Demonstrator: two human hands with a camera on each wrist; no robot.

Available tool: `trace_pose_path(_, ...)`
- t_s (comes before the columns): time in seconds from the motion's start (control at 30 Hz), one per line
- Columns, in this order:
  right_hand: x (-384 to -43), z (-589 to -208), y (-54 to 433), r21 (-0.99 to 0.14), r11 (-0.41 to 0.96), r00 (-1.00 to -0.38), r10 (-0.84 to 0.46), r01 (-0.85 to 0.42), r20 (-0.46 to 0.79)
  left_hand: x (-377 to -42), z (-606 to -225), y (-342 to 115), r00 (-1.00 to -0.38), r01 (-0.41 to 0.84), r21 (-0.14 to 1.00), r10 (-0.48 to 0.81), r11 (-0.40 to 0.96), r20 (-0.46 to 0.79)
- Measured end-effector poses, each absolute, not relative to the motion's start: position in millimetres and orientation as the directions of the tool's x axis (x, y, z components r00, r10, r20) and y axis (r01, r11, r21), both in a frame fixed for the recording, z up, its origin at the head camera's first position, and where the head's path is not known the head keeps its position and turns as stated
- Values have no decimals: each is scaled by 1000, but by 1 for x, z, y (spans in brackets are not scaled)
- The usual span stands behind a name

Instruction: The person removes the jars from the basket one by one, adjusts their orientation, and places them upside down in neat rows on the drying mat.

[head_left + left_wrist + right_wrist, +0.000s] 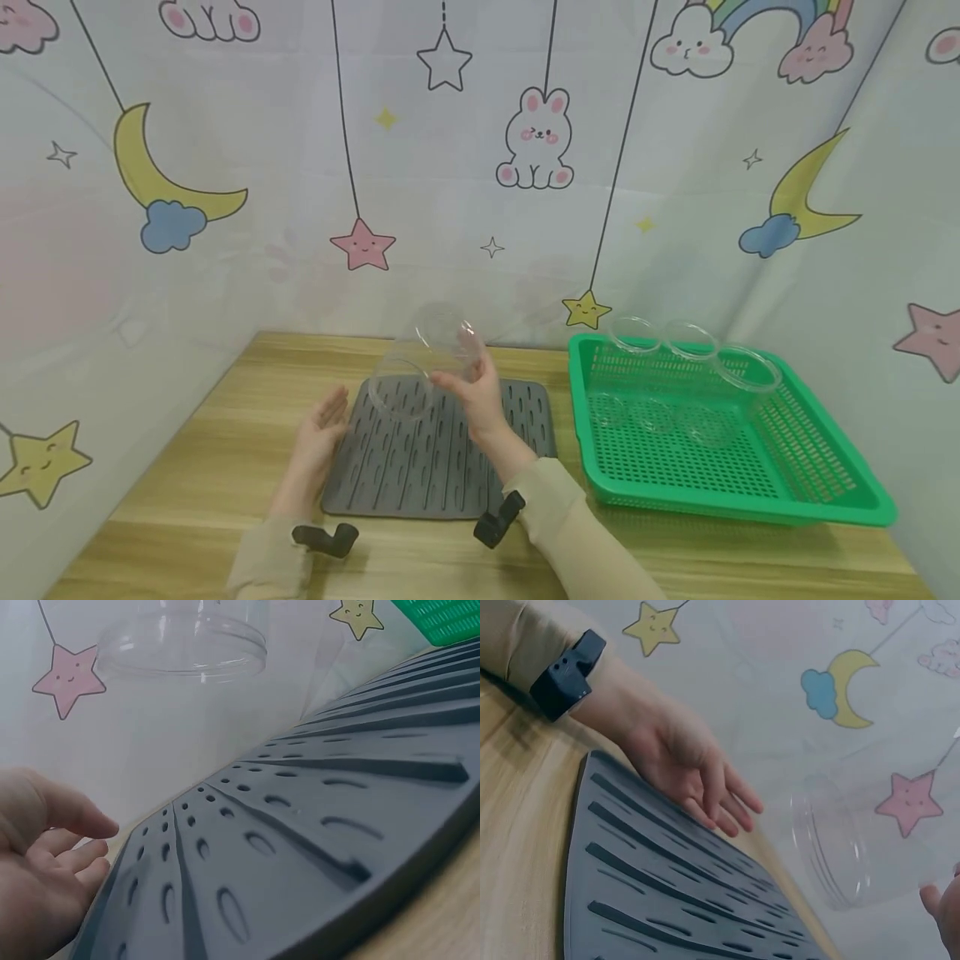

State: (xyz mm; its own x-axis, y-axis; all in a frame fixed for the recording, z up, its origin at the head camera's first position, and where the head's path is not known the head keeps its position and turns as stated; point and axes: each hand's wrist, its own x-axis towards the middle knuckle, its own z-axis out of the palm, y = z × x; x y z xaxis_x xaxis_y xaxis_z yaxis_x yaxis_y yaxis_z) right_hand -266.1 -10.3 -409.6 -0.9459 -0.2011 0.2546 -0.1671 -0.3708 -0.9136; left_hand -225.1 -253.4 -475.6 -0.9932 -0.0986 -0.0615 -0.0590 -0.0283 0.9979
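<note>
My right hand (476,387) grips a clear cup (422,354) by its side, thumb at the front and fingers behind. The see-through cup leans, its wide rim facing down and left, above the grey ridged drying mat (442,492). In the left wrist view the cup (184,656) hangs mouth down, well above the mat (300,817). Beside the mat's left edge, my left hand (317,433) holds nothing, palm toward the mat and fingers loosely extended. At the right border of the right wrist view, only part of my right hand (949,915) shows.
To the right of the mat stands a green slotted basket (712,492) with three clear cups inside, one of them a cup (731,400) on the right. The wooden table (202,483) borders a printed curtain (450,167) at the back. Each wrist wears a small black device.
</note>
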Motion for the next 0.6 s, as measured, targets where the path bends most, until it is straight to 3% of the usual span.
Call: trace_pose_path(0.6, -271, -421, -45, -960, -66, -916, -290, -271, 279, -229, -484, -254, -992, -93, 993, -72, -78, -99)
